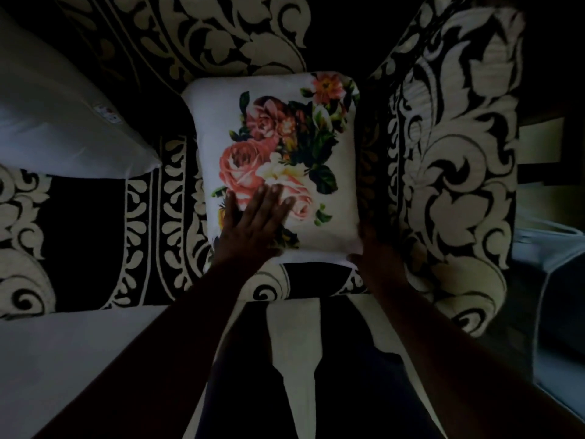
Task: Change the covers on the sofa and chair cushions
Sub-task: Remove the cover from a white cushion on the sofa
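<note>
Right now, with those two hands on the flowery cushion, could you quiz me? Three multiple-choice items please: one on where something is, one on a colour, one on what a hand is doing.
1. Where does the plain white pillow lie relative to the floral cushion?
A. To its left on the sofa
B. On top of it
C. Under it

2. What colours is the sofa upholstery?
A. Red and gold
B. Black and cream
C. Plain grey

3. What is the left hand doing?
A. Hanging clear of the cushion
B. Pinching a zip
C. Lying flat on the cushion, fingers straight

Answers:
1 A, the pillow sits apart at the picture's left edge.
2 B, a black ground bears cream scrolls.
3 C, its spread fingers rest on the printed roses, while the right hand is at the cushion's near right corner.
</note>
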Available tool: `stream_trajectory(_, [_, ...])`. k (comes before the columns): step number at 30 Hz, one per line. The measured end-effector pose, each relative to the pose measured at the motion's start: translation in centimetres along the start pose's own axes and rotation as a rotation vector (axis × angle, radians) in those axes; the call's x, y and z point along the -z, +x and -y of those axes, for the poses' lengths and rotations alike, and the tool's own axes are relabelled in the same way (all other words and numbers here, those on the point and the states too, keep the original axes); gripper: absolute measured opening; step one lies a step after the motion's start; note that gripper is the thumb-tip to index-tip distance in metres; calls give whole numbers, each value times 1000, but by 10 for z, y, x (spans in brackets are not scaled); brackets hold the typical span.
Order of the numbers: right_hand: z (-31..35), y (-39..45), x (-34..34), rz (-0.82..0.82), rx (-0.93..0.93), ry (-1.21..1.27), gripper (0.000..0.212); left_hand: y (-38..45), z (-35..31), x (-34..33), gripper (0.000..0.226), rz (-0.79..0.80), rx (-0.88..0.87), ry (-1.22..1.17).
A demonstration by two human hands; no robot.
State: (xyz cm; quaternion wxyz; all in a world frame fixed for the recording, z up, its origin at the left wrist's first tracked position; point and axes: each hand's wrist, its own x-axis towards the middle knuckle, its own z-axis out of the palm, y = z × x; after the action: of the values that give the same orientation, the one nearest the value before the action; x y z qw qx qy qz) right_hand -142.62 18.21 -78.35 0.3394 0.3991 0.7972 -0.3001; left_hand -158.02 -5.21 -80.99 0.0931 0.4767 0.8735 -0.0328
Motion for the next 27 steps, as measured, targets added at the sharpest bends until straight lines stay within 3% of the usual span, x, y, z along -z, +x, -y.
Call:
stream_trajectory(4, [6,8,23,168,15,-109,119,2,5,8,127,22,-52,1])
stream_trajectory(6, [19,14,33,146,118,-151,144,6,7,15,117,-18,-46,-85])
stream_trajectory(7, [30,16,38,83,175,-125,148,12,7,19,107,-64,0,-133])
stream_trajectory(12, [108,31,55,-441,468,-83,103,57,22,36,76,-99,316,-276])
stream_trajectory(17, [140,74,41,-448,538,-323,77,89,34,29,77,-44,377,-353])
stream_trajectory(27, [128,117,0,-534,485,-337,75,100,33,-14,81,-13,387,-270])
